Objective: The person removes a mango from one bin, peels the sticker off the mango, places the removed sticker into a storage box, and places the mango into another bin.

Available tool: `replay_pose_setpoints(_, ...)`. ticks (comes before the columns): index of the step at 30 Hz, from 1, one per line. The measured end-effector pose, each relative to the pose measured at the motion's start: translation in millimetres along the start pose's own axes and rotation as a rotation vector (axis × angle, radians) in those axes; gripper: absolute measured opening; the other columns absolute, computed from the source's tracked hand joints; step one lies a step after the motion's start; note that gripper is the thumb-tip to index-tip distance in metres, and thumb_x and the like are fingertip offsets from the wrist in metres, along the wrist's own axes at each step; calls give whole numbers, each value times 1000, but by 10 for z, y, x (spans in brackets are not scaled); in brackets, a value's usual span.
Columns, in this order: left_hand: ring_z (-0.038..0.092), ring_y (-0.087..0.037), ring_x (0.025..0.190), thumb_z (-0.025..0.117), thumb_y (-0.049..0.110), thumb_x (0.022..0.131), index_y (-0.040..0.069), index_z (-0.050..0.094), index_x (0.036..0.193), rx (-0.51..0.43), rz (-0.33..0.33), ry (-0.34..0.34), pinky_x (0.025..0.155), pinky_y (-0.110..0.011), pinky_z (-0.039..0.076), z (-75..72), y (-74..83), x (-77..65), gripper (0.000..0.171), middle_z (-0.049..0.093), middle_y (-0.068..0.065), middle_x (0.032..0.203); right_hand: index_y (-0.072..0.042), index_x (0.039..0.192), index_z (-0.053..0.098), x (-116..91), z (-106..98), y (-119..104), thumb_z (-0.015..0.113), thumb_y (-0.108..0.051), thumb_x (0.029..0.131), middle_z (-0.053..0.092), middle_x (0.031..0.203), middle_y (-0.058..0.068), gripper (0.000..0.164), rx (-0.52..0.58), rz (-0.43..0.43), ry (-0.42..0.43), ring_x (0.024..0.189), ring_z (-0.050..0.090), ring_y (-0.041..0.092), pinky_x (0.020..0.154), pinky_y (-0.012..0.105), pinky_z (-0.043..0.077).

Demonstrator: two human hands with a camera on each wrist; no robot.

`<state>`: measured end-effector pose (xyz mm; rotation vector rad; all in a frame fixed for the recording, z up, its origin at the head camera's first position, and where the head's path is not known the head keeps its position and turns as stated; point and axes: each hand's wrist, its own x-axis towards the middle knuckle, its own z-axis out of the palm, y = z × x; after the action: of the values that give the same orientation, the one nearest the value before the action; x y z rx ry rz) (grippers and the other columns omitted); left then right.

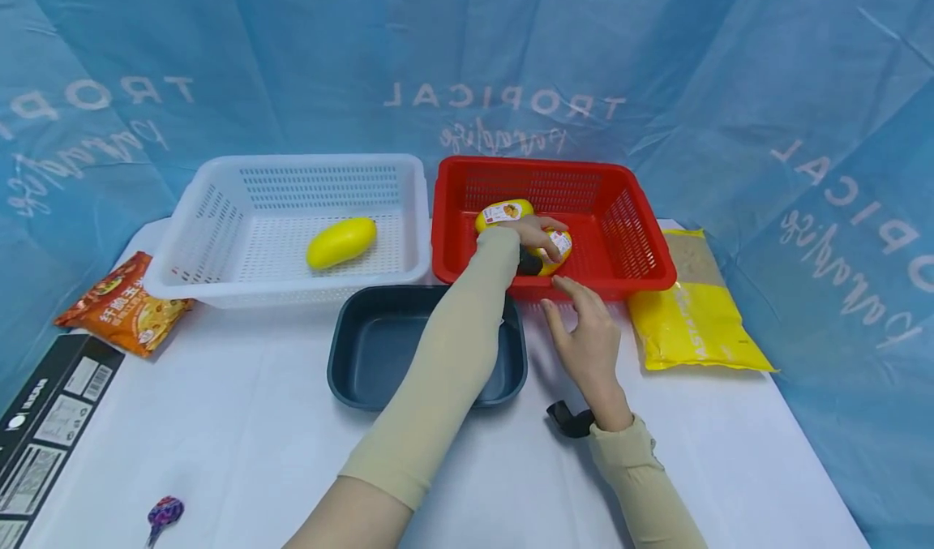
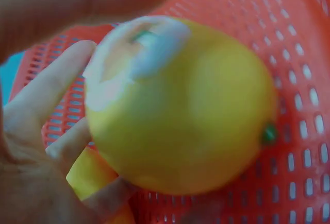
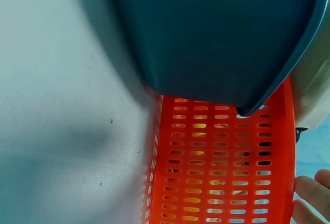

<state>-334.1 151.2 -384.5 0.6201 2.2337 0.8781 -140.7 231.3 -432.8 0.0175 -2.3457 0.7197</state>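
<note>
My left hand (image 1: 538,234) reaches into the red basket (image 1: 652,267), its fingers round a yellow mango (image 2: 201,116) with a white label and a green stem spot. Part of that mango is hidden by the hand in the head view. Behind it in the same basket lies another labelled yellow mango (image 1: 503,212). Just in front of the basket, my right hand (image 1: 589,342) holds nothing, thumb and fingers apart. Its fingertips (image 3: 312,190) are at the basket's front rim; whether they touch it I cannot tell.
A white basket (image 1: 171,277) with one yellow mango (image 1: 341,242) stands left of the red one. My left forearm crosses a dark blue tray (image 1: 339,362). A yellow packet (image 1: 689,322) lies right; an orange snack bag (image 1: 127,306), black box (image 1: 51,419) and lollipop (image 1: 164,512) lie left.
</note>
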Motion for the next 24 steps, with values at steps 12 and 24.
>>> replay_pose_setpoints(12, 41, -20, 121, 75, 22, 78, 43, 40, 143, 109, -56, 14, 100, -41, 45, 2, -47, 67, 77, 43, -2, 142, -9, 124, 65, -3, -2, -11, 71, -30, 87, 69, 122, 9, 43, 5, -7, -11, 107, 65, 28, 83, 43, 57)
replay_pose_setpoints(24, 43, -19, 118, 65, 19, 85, 31, 48, 141, -8, 76, -14, 93, -33, 48, -141, -75, -121, 60, 43, -2, 144, -11, 126, 63, 0, -5, -29, 71, -28, 87, 67, 125, 7, 42, -12, 22, -32, 106, 64, 26, 83, 42, 57)
